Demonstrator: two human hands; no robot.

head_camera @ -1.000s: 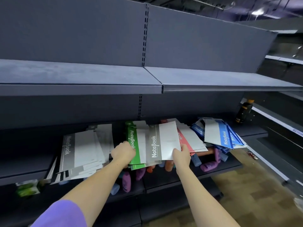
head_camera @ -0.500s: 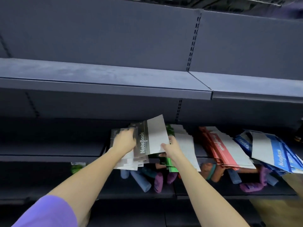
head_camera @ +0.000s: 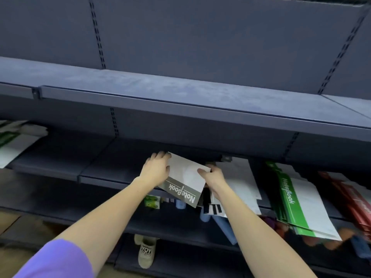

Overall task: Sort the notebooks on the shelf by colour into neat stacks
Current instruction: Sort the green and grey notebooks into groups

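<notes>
Both grips on grey notebook (head_camera: 185,181), left hand (head_camera: 155,167), right hand (head_camera: 212,177) pinching edges

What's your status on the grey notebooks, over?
Both hands on the grey notebook: left hand at its far left corner, right hand at its right edge. Grey pile just right, green notebooks beyond. Nothing blocking.

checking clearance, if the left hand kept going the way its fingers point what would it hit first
Probably the shelf's back wall. The left hand, gripping the grey notebook, points up and inward over bare shelf; depth is unclear.
</notes>
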